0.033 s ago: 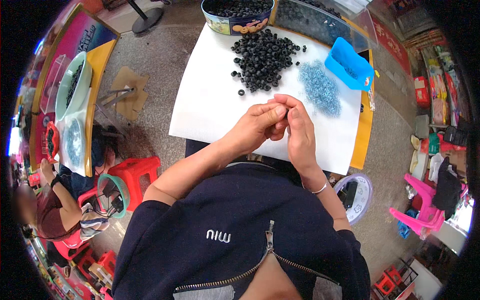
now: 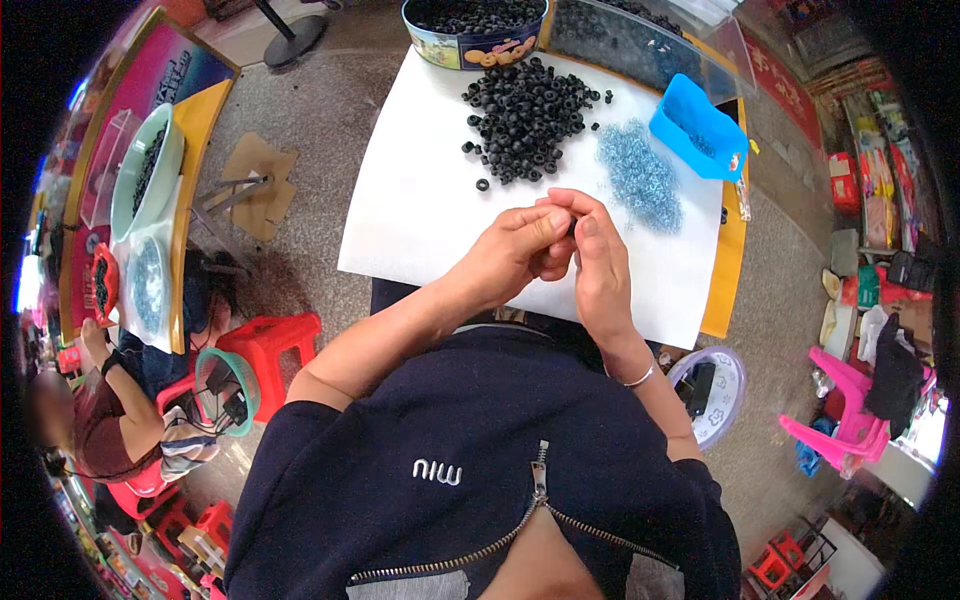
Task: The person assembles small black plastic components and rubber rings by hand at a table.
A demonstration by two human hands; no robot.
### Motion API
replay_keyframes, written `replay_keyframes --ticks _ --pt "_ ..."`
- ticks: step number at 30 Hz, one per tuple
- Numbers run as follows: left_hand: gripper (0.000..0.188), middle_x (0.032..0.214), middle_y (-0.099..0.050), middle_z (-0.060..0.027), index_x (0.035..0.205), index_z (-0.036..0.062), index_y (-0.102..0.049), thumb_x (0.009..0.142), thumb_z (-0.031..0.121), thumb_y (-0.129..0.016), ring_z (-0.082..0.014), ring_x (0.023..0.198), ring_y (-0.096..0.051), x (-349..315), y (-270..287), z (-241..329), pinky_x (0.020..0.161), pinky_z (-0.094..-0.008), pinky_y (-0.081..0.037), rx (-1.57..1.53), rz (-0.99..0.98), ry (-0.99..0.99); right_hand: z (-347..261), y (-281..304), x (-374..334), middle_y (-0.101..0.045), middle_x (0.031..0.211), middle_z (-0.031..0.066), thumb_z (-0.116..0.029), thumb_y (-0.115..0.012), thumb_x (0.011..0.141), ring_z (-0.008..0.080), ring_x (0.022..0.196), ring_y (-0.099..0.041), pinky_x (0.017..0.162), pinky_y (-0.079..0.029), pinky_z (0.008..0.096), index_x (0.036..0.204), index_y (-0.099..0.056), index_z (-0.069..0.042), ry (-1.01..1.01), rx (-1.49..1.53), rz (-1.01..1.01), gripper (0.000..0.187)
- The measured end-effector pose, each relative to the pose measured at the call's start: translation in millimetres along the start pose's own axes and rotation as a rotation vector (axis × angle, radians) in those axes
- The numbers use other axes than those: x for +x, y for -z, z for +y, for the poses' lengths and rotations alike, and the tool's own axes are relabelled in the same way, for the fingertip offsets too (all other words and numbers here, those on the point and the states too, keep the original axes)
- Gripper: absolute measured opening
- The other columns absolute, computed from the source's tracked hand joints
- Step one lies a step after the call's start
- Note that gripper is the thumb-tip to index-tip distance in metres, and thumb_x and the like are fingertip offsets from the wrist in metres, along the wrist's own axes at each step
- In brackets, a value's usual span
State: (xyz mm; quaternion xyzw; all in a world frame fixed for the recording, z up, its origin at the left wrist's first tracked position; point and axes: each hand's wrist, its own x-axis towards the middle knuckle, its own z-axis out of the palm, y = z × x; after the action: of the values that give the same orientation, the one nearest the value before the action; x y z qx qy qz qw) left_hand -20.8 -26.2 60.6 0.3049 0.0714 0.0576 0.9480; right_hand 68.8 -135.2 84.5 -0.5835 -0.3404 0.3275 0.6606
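Observation:
My left hand point(image 2: 525, 243) and my right hand point(image 2: 598, 265) meet over the near part of a white sheet point(image 2: 420, 200) on the table. Both are closed, fingertips together around a small black round part point(image 2: 572, 228), of which only a sliver shows. Beyond them spreads a heap of small black ring-shaped parts point(image 2: 525, 115). One loose black ring point(image 2: 483, 185) lies just off its near edge. To the right of the heap is a pile of tiny shiny bluish pieces point(image 2: 640, 178), too fine to make out singly.
A tin point(image 2: 470, 50) full of black parts stands at the far edge, beside a clear bin point(image 2: 640, 50). A blue scoop-shaped tray point(image 2: 685, 120) sits far right. At left, a person point(image 2: 120, 420) sits at another table holding a pale green basin point(image 2: 170, 165). A red stool point(image 2: 280, 350) stands nearby.

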Motion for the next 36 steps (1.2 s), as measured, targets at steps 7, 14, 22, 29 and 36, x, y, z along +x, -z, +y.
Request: replay_keyframes --ticks 7,14,22,29,36 --pt "0.029 0.071 -0.047 0.0034 0.101 0.0037 -0.061 0.098 0.032 -0.053 -0.0085 0.062 -0.038 0.7 1.7 5.6 0.057 -0.0241 -0.034 -0.104 0.007 0.055 -5.5 12.4 1.7 -0.06 0.107 0.0072 -0.018 -0.055 0.094 0.0118 0.089 -0.054 0.086 -0.044 0.0266 0.116 -0.058 0.0 0.104 -0.123 0.04 0.028" --pt "0.033 0.067 -0.046 0.0053 0.102 0.0046 -0.062 0.094 0.036 -0.059 -0.0054 0.057 -0.035 2.5 11.2 1.2 0.052 -0.0221 -0.03 0.01 -0.011 0.06 -10.1 12.2 2.8 -0.06 0.105 0.007 -0.005 -0.064 0.082 0.0214 0.095 -0.054 0.087 -0.043 0.0314 0.104 -0.066 -0.005 0.442 -0.7 0.097 0.022" --pt "0.027 0.07 -0.054 0.0016 0.1 0.0038 -0.063 0.096 0.03 -0.056 -0.0067 0.06 -0.047 -2.9 -0.9 9.6 0.053 -0.0222 -0.039 0.025 0.093 0.046 -4.4 15.0 1.5 -0.06 0.101 0.0071 -0.002 -0.062 0.085 0.0176 0.096 -0.056 0.086 -0.045 0.0294 0.102 -0.065 -0.003 0.256 -0.291 0.094 0.018" --pt "0.02 0.076 -0.06 -0.0029 0.099 0.0025 -0.063 0.095 0.022 -0.059 -0.0092 0.062 -0.054 -6.1 -11.0 18.1 0.057 -0.0237 -0.047 0.22 0.236 -0.003 -11.2 18.0 -0.9 -0.06 0.101 0.0069 -0.002 -0.061 0.087 0.0131 0.093 -0.058 0.085 -0.045 0.0262 0.105 -0.062 0.001 0.049 0.026 0.181 0.018" --pt "0.02 0.078 -0.063 -0.0038 0.098 0.0015 -0.064 0.095 0.021 -0.059 -0.0094 0.064 -0.057 -7.5 -14.2 15.4 0.061 -0.0241 -0.05 0.288 0.225 -0.07 -17.4 21.5 -0.4 -0.061 0.095 0.0076 -0.004 -0.062 0.088 0.0144 0.085 -0.058 0.076 -0.047 0.0261 0.1 -0.064 0.0 0.257 -0.322 0.119 0.013"
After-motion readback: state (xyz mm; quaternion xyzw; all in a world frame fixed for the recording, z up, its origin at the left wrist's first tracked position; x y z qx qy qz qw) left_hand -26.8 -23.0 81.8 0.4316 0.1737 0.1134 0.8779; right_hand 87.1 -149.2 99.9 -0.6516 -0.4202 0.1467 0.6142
